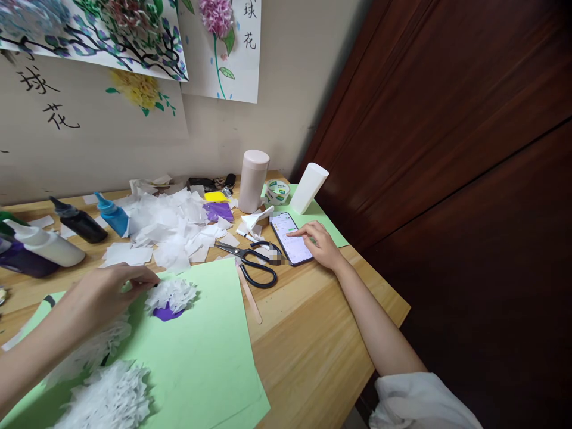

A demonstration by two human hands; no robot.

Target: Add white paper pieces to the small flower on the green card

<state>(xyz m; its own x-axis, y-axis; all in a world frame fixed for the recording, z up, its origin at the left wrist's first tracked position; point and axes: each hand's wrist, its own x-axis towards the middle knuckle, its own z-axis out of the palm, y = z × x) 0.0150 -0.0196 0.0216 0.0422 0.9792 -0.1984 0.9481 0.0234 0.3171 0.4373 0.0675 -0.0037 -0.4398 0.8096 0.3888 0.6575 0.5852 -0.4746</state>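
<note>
Table edge (388,293) sits right of right hand (322,245) fingers, open, index on smartphone (286,239); left hand (111,289) at paper flower (173,294), can't tell if gripping.

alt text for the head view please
A person's left grip is at the edge of a ruffled white flower on green paper; the right grip is over a lit phone, one finger extended. Scissors, white scraps and bottles are on the wooden table.
</note>
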